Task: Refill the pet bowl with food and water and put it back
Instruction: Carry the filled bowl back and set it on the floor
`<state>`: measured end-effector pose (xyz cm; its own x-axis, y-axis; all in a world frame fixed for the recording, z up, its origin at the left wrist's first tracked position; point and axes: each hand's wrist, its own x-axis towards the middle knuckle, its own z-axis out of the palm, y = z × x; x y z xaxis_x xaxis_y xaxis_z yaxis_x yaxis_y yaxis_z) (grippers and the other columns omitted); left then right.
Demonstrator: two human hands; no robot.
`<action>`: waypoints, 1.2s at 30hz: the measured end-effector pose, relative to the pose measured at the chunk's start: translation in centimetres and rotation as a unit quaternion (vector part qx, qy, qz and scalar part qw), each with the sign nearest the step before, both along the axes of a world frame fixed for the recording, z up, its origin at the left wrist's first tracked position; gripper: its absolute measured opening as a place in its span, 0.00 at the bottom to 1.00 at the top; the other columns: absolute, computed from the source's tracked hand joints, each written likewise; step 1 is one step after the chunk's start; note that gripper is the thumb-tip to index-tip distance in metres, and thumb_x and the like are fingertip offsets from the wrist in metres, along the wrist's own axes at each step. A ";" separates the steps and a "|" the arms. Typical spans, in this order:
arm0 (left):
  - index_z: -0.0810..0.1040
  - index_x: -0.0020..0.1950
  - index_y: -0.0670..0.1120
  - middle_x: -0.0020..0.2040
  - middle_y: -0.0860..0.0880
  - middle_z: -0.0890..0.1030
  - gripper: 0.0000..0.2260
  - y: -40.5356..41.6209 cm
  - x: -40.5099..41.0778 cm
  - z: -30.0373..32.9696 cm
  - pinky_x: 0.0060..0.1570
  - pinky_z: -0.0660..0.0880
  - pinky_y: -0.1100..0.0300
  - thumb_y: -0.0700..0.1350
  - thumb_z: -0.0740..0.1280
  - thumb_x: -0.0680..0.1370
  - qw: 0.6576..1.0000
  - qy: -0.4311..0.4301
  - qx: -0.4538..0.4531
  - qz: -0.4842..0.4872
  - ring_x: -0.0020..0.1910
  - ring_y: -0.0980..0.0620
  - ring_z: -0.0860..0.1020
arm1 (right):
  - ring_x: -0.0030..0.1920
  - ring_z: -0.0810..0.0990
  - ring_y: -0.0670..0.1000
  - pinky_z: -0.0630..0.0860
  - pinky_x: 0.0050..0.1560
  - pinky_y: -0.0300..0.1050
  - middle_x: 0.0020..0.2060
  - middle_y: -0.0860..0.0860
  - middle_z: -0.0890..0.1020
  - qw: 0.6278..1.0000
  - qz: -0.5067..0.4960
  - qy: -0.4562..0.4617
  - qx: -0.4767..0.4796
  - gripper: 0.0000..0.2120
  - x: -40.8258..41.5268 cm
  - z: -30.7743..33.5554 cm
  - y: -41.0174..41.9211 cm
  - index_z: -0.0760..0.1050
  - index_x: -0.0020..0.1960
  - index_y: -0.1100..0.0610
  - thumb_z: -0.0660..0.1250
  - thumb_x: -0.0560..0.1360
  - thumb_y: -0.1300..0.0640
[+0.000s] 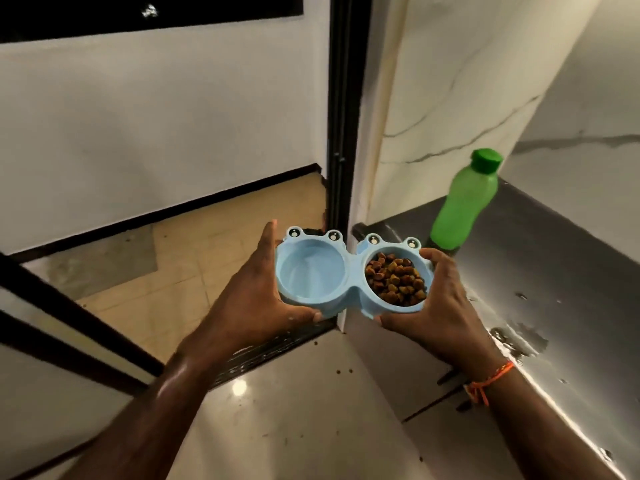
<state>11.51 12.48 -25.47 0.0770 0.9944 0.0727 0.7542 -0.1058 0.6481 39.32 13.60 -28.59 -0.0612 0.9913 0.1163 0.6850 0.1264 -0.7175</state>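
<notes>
One blue two-cup pet bowl [353,277], left hand [258,299] and right hand [440,313] gripping its ends, one green bottle [464,202]

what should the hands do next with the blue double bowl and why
Probably carry the bowl level toward the floor and set it down. The right cup holds kibble, the left cup seems to hold water, though that is hard to tell, and the green bottle stands capped on the counter. The left hand and right hand each hold one end, so tilting would spill.
</notes>
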 end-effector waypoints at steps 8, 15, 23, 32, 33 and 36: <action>0.37 0.79 0.59 0.76 0.56 0.66 0.67 -1.7 -10.5 -0.1 0.62 0.71 0.59 0.65 0.81 0.56 0.996 0.018 0.006 0.088 0.69 0.53 0.71 | 0.65 0.70 0.48 0.71 0.61 0.44 0.64 0.46 0.67 0.996 0.085 0.028 -0.002 0.55 -11.0 -0.7 3.0 0.55 0.73 0.45 0.86 0.57 0.45; 0.39 0.78 0.60 0.68 0.61 0.70 0.65 -1.7 -18.8 -0.7 0.51 0.70 0.62 0.61 0.82 0.57 0.990 0.007 0.014 0.141 0.61 0.57 0.72 | 0.67 0.71 0.51 0.76 0.65 0.57 0.66 0.47 0.68 0.987 0.154 0.035 -0.013 0.55 -19.9 -1.4 6.5 0.55 0.71 0.41 0.80 0.52 0.35; 0.36 0.79 0.60 0.75 0.57 0.67 0.66 1.9 -25.3 -2.7 0.60 0.73 0.56 0.64 0.81 0.56 0.978 0.003 0.000 0.207 0.69 0.52 0.72 | 0.69 0.70 0.52 0.75 0.66 0.54 0.71 0.49 0.66 0.978 0.206 0.020 -0.020 0.55 -27.2 -2.9 13.0 0.53 0.72 0.40 0.84 0.56 0.42; 0.39 0.79 0.61 0.77 0.58 0.63 0.64 11.3 -29.4 -5.4 0.64 0.70 0.56 0.66 0.80 0.57 0.966 -0.009 -0.015 0.259 0.73 0.55 0.67 | 0.69 0.67 0.48 0.72 0.63 0.47 0.68 0.42 0.63 0.967 0.253 0.020 -0.019 0.53 -32.8 -5.7 24.8 0.54 0.71 0.39 0.84 0.56 0.43; 0.40 0.78 0.62 0.77 0.59 0.63 0.63 12.5 -29.7 -5.5 0.64 0.69 0.57 0.66 0.80 0.57 0.965 -0.015 -0.016 0.263 0.72 0.56 0.67 | 0.68 0.67 0.47 0.71 0.63 0.44 0.67 0.40 0.62 0.966 0.256 0.023 -0.017 0.53 -33.2 -5.9 26.1 0.53 0.70 0.38 0.84 0.56 0.44; 0.41 0.78 0.63 0.76 0.61 0.62 0.62 16.3 -30.5 -6.0 0.63 0.68 0.61 0.65 0.81 0.57 0.963 -0.025 -0.015 0.270 0.71 0.59 0.66 | 0.68 0.66 0.45 0.69 0.63 0.42 0.67 0.39 0.62 0.965 0.261 0.027 -0.011 0.54 -34.3 -6.5 29.9 0.54 0.72 0.40 0.84 0.56 0.44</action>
